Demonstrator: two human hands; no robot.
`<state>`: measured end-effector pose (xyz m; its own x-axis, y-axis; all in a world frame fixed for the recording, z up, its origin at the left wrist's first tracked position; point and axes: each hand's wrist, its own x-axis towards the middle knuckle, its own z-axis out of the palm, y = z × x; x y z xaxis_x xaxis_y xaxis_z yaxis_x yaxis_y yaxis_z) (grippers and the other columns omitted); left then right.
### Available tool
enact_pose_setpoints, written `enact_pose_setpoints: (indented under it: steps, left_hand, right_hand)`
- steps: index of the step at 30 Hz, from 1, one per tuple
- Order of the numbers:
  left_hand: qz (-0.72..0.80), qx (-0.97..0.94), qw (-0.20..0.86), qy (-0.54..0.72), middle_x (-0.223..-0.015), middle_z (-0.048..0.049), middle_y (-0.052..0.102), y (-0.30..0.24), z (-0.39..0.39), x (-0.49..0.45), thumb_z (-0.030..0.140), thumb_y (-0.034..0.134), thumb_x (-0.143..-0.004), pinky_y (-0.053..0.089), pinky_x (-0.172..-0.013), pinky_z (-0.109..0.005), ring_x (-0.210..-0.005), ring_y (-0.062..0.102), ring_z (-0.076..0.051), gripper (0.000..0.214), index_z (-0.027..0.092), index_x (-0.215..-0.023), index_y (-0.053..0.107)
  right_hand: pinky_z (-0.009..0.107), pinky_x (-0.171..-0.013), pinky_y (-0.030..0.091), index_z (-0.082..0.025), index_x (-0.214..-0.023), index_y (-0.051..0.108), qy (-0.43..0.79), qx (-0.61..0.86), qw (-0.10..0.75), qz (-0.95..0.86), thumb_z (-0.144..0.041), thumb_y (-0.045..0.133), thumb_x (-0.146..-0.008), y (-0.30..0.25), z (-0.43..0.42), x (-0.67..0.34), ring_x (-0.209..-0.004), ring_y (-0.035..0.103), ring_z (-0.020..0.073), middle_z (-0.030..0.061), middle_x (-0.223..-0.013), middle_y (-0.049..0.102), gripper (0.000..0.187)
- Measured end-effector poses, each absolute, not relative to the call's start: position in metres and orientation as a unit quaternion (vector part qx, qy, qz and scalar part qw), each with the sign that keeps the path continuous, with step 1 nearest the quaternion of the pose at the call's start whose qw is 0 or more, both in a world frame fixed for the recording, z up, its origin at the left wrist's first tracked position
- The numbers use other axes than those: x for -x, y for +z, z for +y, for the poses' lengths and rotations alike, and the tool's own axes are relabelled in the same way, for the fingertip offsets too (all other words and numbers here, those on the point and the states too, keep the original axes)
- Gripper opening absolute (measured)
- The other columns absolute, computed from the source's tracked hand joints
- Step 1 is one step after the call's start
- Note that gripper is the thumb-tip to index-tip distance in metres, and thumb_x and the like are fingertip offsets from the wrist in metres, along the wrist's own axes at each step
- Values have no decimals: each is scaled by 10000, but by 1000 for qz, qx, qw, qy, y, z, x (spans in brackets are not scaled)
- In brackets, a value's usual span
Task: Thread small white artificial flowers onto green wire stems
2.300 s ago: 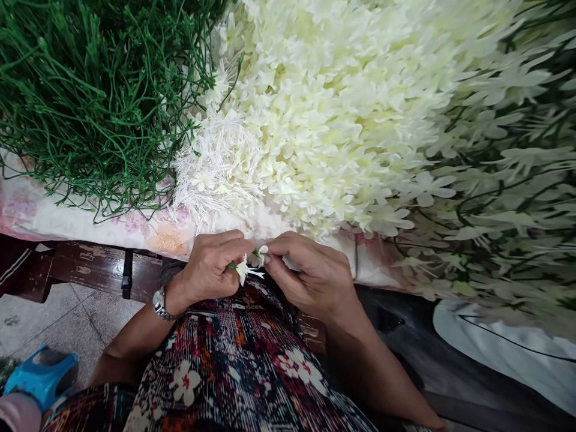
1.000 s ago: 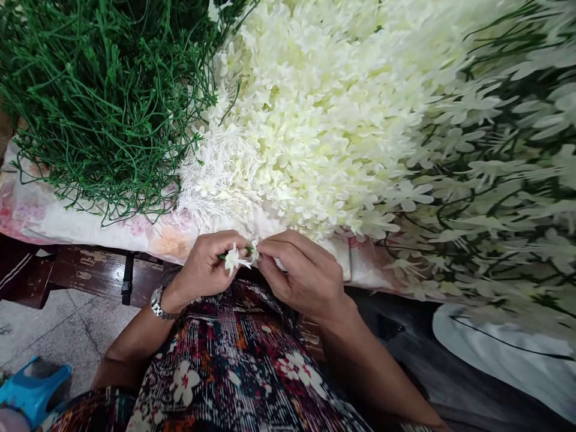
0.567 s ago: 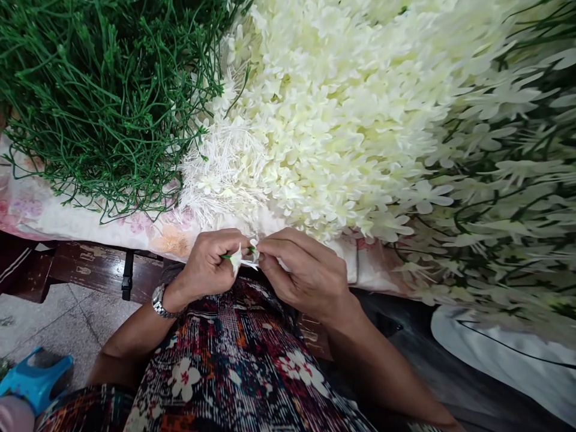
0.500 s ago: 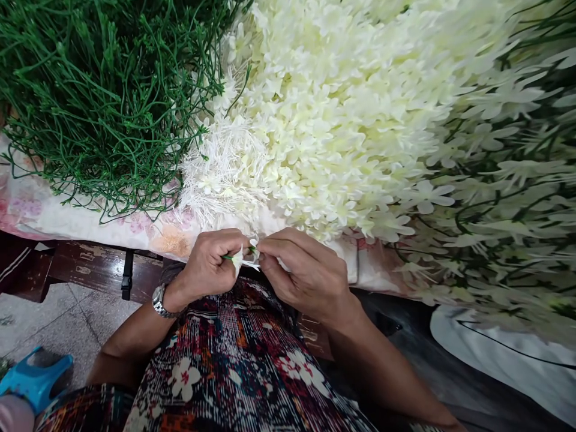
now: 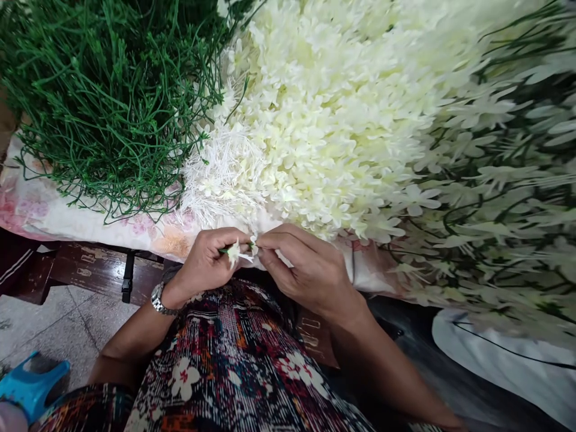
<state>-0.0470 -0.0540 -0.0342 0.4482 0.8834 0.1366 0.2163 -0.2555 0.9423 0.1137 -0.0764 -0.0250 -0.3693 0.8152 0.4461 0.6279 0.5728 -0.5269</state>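
Observation:
My left hand (image 5: pixel 210 257) is closed on a thin green artificial flower stem, with a small white blossom (image 5: pixel 233 253) showing at its fingertips. White threads stick out from that blossom toward the right. Beside it, the thumb and forefinger of my right hand (image 5: pixel 310 264) are pinched at a second small white blossom (image 5: pixel 253 245) near the tip of the stem. Fingers hide part of the stem. Just beyond my hands lie a heap of white thread-like stamens (image 5: pixel 220 174) and a large pile of cream-white cloth petals (image 5: pixel 333 144).
Bushy green plastic stems (image 5: pixel 117 108) are heaped at the back left on a floral-patterned cloth (image 5: pixel 112 231). Finished-looking white flower sprays (image 5: pixel 490 210) spread along the right. A blue plastic object (image 5: pixel 33 384) is on the floor at lower left, and white fabric (image 5: pixel 499 366) lies at lower right.
My right fingertips have moved slightly left, nearer to my left hand. The blossom at my left fingertips has turned a little. The head view has shifted slightly.

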Motion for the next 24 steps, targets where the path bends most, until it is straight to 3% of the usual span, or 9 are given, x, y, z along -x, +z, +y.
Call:
enact_pose_setpoints:
  steps: [3, 10, 16, 24]
  left_hand:
    - [412, -649, 507, 390, -608, 24, 502, -33, -53, 49, 196, 515, -728, 346, -498, -182, -534, 429, -68, 49, 157, -718, 545]
    - [416, -524, 620, 410, -532, 38, 459, -34, -53, 51, 314, 585, -704, 337, -439, -185, -451, 402, -55, 178, 144, -663, 549]
    - [438, -546, 588, 405, -573, 22, 523, -29, -57, 50, 226, 574, -701, 340, -470, -184, -498, 430, -61, 93, 140, -673, 596]
    - [432, -605, 549, 381, -613, 8, 575, -26, -58, 51, 198, 531, -708, 376, -513, -191, -544, 479, -75, 89, 138, -667, 583]
  right_hand:
    - [253, -640, 474, -153, -869, 534, 137, 446, 351, -812, -108, 512, -753, -21, -75, -117, -714, 545, 123, 48, -743, 580, 127]
    - [275, -649, 492, -159, -946, 520, 82, 431, 405, -802, -67, 549, -697, -15, -76, -119, -749, 546, 142, 55, -792, 581, 267]
    - [276, -674, 487, -143, -921, 531, 73, 399, 371, -835, -73, 548, -700, -11, -74, -118, -755, 536, 138, 63, -802, 581, 232]
    - [248, -642, 473, -159, -858, 541, 153, 404, 359, -827, -81, 498, -736, -14, -73, -118, -705, 539, 113, 38, -747, 587, 150]
